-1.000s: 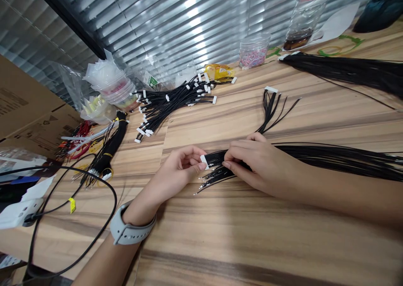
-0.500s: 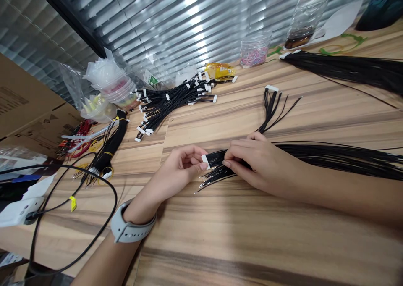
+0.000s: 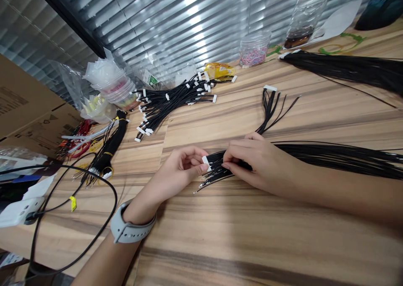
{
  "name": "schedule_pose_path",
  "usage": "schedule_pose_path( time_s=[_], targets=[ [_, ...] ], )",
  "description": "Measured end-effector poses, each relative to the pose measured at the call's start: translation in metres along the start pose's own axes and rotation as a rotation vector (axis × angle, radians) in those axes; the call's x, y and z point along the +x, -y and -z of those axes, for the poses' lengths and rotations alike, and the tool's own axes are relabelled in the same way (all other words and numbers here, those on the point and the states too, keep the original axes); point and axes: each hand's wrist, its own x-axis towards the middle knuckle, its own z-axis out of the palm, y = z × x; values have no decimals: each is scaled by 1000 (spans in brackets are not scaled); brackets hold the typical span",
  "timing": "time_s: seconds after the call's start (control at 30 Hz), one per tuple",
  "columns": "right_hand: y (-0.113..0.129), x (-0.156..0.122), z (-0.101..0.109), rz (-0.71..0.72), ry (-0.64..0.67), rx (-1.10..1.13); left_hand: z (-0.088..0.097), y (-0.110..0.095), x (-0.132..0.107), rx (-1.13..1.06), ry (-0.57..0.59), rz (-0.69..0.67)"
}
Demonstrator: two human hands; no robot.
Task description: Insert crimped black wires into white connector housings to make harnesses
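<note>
A small white connector (image 3: 205,163) is pinched between the thumb and fingers of my left hand (image 3: 185,166). Black wires run out of it to the right, under my right hand (image 3: 255,162), whose thumb and forefinger close on wires just beside the connector. Below the connector, several loose wire ends (image 3: 204,185) with shiny metal terminals fan out on the table. The long bundle of black wires (image 3: 327,156) stretches rightward past my right wrist. Just beyond my right hand, a shorter wire harness (image 3: 268,109) with its own white connector points away from me.
A pile of black cables with white connectors (image 3: 176,97) lies at the back. Another black wire bundle (image 3: 346,69) rests back right, near a clear jar (image 3: 254,51). To the left are a tied cable bundle (image 3: 110,149), a looped black cord (image 3: 115,193) and stacked plastic tubs (image 3: 110,82).
Both hands stay almost in place. The right thumb and forefinger have shifted very slightly left along the wires; the connector remains in the left hand.
</note>
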Motion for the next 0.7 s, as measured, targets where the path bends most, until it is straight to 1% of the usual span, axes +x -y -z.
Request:
schedule_pose_path(
  time_s=[0.27, 0.43, 0.6, 0.7],
  targets=[
    [0, 0, 1, 94, -21, -9, 0, -2, 1, -6, -6, 21],
    [-2, 0, -1, 136, -61, -92, 1, -2, 1, -2, 7, 20],
    [-1, -1, -3, 133, -75, -160, -1, 0, 1, 32, 23, -28],
    [1, 0, -3, 87, -62, -149, -5, 2, 0, 47, 1, -49]
  ],
)
